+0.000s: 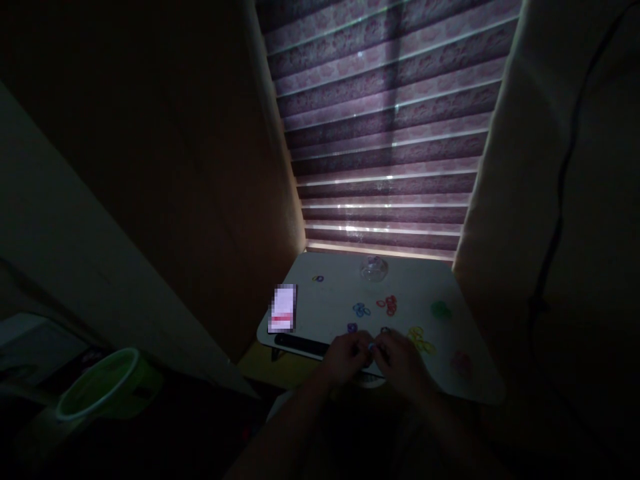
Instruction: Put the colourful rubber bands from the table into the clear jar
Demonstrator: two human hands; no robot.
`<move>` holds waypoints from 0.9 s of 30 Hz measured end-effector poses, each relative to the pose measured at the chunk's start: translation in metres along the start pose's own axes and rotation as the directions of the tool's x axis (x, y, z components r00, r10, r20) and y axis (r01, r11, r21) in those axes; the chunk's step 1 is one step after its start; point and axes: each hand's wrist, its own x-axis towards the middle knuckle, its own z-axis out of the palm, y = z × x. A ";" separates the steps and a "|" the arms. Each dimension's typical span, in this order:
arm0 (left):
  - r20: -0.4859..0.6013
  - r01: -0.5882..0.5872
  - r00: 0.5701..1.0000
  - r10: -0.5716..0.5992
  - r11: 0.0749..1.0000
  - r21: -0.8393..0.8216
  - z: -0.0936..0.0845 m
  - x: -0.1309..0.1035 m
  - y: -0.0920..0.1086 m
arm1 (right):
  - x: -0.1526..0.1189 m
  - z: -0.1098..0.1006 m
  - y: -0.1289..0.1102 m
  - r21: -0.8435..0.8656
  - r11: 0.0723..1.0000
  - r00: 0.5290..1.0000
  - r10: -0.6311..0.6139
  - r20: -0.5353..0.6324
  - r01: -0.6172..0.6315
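While the far side is filled by a pleated blind (390, 133), a pale surface (327, 313) is set below it, dimly lit. To the left, beyond the surface, a green bin (146, 379) is seen in shadow. At the near edge, the left hand (346, 355) and the right hand (400, 355) are brought together, fingertips almost touching. A black strip (300, 345) is laid along the near left edge, with a phone (283, 309) placed just beyond it. A clear container (374, 271) is stood at the far side. Small loops are grouped by colour: green (441, 309) and pink (461, 363) at the right, yellow (421, 341) beside the right hand, red (391, 305) and blue (361, 310) farther off, purple (353, 328) just beyond the left hand. Smallest of all, a pale-blue piece (371, 347) is held between the hands over the near edge; each grip is closed on it, though its exact form cannot be made out. It is best pinched lightly, with both wrists steadied and the work kept above the surface, so that nothing is dropped; more light would be welcomed.
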 end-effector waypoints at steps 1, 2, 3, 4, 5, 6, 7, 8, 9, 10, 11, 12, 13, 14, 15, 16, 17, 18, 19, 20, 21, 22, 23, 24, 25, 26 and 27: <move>-0.002 -0.008 1.000 0.008 1.000 0.003 0.000 0.000 0.000 | 0.000 0.000 0.000 -0.003 1.000 1.000 0.000 -0.001 0.000; -0.008 -0.013 1.000 0.013 1.000 0.009 0.000 0.000 0.000 | 0.000 -0.001 -0.001 -0.007 1.000 1.000 0.003 -0.001 -0.003; -0.015 -0.016 1.000 0.016 1.000 0.015 0.000 0.000 0.000 | 0.000 -0.001 -0.001 -0.010 1.000 1.000 0.007 -0.002 -0.007; -0.020 -0.017 1.000 0.017 1.000 0.017 0.001 0.000 0.000 | 0.000 -0.002 -0.002 -0.011 1.000 1.000 0.009 -0.003 -0.010; -0.022 -0.015 1.000 0.015 1.000 0.015 0.001 0.000 -0.001 | 0.000 -0.002 -0.002 -0.010 1.000 1.000 0.010 -0.001 -0.010; -0.023 -0.010 1.000 0.011 1.000 0.011 0.001 0.000 -0.001 | 0.000 -0.002 -0.002 -0.010 1.000 1.000 0.010 0.004 -0.010; -0.023 -0.007 1.000 0.007 1.000 0.009 0.002 0.000 -0.001 | 0.000 -0.002 -0.002 -0.009 1.000 1.000 0.009 0.006 -0.009; -0.023 -0.006 1.000 0.006 1.000 0.007 0.002 0.000 -0.002 | 0.000 -0.002 -0.002 -0.009 1.000 1.000 0.008 0.006 -0.008; -0.025 -0.005 1.000 0.005 1.000 0.007 0.002 0.000 -0.002 | 0.000 -0.002 -0.001 -0.009 1.000 1.000 0.008 0.009 -0.008; -0.029 -0.002 1.000 0.002 1.000 0.009 0.003 0.000 -0.003 | 0.000 -0.001 -0.001 -0.009 1.000 1.000 0.008 0.010 -0.008; -0.035 0.001 0.999 0.000 1.000 0.013 0.003 0.000 -0.004 | 0.000 -0.001 0.000 -0.008 1.000 1.000 0.008 0.010 -0.007; -0.041 0.003 0.999 -0.002 1.000 0.018 0.003 0.000 -0.005 | 0.000 0.000 0.000 -0.007 1.000 1.000 0.007 0.010 -0.007; -0.048 0.006 0.999 -0.005 1.000 0.024 0.004 0.000 -0.006 | 0.000 0.000 0.001 -0.007 1.000 1.000 0.006 0.010 -0.006; -0.053 0.010 0.999 -0.008 0.999 0.030 0.004 0.000 -0.006 | 0.000 0.000 0.001 -0.008 1.000 1.000 0.006 0.010 -0.006; -0.059 0.015 0.998 -0.013 0.999 0.036 0.004 0.001 -0.007 | 0.000 0.000 0.001 -0.011 1.000 1.000 0.007 0.008 -0.007; -0.061 0.022 0.998 -0.019 0.999 0.042 0.004 0.001 -0.007 | 0.000 0.000 0.001 -0.013 1.000 1.000 0.008 0.007 -0.008; -0.062 0.030 0.998 -0.027 0.998 0.047 0.004 0.001 -0.007 | 0.000 0.000 0.000 -0.015 1.000 1.000 0.011 0.008 -0.010; -0.062 0.039 0.997 -0.035 0.998 0.053 0.004 0.001 -0.007 | 0.000 0.000 0.000 -0.017 1.000 1.000 0.012 0.010 -0.011; -0.064 0.047 0.997 -0.043 0.997 0.058 0.004 0.001 -0.007 | 0.000 -0.001 -0.001 -0.017 1.000 1.000 0.012 0.014 -0.011; -0.066 0.050 0.997 -0.046 0.997 0.062 0.004 0.001 -0.006 | 0.000 -0.001 -0.001 -0.018 1.000 1.000 0.012 0.017 -0.011; -0.069 0.049 0.997 -0.045 0.997 0.061 0.004 0.000 -0.005 | 0.000 -0.002 -0.001 -0.020 1.000 1.000 0.011 0.020 -0.011; -0.068 0.042 0.997 -0.039 0.998 0.053 0.004 0.000 -0.004 | 0.000 -0.002 -0.001 -0.022 1.000 1.000 0.010 0.022 -0.009; -0.067 0.034 0.997 -0.031 0.999 0.038 0.004 0.000 -0.003 | 0.000 -0.002 -0.001 -0.024 1.000 1.000 0.007 0.022 -0.007; -0.062 0.025 0.998 -0.024 1.000 0.019 0.004 0.000 -0.002 | 0.000 -0.002 -0.001 -0.025 1.000 1.000 0.005 0.021 -0.004; -0.058 0.017 0.998 -0.017 1.000 -0.001 0.003 0.000 -0.001 | 0.000 -0.002 -0.001 -0.025 1.000 1.000 0.004 0.017 -0.004; -0.054 0.013 0.998 -0.014 1.000 -0.017 0.003 -0.001 0.000 | 0.000 -0.003 -0.002 -0.024 1.000 1.000 0.003 0.014 -0.003; -0.053 0.013 0.999 -0.014 1.000 -0.029 0.003 -0.001 0.002 | 0.000 -0.003 -0.002 -0.023 1.000 1.000 0.002 0.012 -0.002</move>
